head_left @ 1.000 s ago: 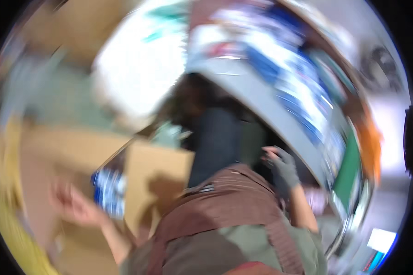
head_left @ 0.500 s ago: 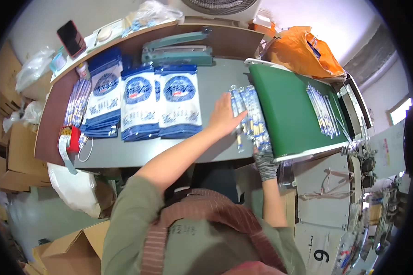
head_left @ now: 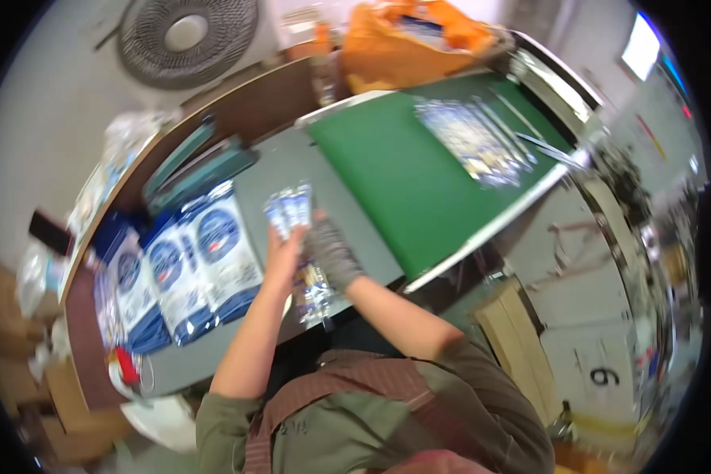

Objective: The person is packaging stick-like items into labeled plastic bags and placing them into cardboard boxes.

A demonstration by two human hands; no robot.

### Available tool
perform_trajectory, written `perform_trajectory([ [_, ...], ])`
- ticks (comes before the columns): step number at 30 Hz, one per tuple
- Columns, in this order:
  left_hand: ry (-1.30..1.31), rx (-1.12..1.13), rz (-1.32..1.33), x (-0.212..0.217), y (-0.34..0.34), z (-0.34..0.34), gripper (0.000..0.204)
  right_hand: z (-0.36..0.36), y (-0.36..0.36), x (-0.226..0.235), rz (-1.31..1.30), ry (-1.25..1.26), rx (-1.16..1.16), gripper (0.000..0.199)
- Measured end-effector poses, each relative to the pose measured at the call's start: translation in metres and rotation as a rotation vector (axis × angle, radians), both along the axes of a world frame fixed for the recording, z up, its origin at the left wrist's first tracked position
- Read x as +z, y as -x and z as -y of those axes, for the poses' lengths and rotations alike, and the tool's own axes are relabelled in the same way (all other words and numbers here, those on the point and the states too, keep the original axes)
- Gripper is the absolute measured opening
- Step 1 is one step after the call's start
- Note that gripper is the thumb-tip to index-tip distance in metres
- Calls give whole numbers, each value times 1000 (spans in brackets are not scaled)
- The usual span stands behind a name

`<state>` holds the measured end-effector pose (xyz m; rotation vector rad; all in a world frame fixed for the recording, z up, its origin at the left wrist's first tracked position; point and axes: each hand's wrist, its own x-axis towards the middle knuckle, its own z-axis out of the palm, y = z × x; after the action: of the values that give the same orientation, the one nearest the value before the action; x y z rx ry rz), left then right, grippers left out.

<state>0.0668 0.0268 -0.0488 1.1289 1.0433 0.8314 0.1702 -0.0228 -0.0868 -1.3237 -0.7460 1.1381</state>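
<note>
Between my two hands is a bundle of slim, clear-wrapped sticks (head_left: 290, 204), blue and white at the far end and beige nearer me. My bare left hand (head_left: 285, 251) is closed round the bundle's left side. Along its right side lies my right hand (head_left: 332, 251), in a grey knit glove, its fingers also closed on the bundle. The near ends stick out below my hands, close to the grey table's (head_left: 280, 170) front edge. Motion blurs the fingers somewhat. To the left lie stacks of blue and white printed bags (head_left: 221, 237).
A green conveyor belt (head_left: 371, 170) adjoins the table at right, carrying more wrapped sticks (head_left: 474, 142). A teal bag sealer (head_left: 201, 178) stands behind the bags. An orange bag (head_left: 419, 47) and a fan (head_left: 188, 35) are at the back. A red tape dispenser (head_left: 126, 365) sits at far left.
My view has swung to the right. My right hand has come up from the table's front edge beside my left, and both now grip the sticks, which have moved away from the belt.
</note>
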Motion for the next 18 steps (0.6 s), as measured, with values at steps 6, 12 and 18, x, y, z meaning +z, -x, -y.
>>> perform_trajectory([
  [6,72,-96,-24,19,21,28,53,1,6,78,-187,311,86,72],
  [12,-504,-223,-5,75,32,27,56,-6,7,127,315,-88,50,84],
  [18,-500,-422,-122,69,57,-6,55,18,-3,159,567,-504,116,103],
])
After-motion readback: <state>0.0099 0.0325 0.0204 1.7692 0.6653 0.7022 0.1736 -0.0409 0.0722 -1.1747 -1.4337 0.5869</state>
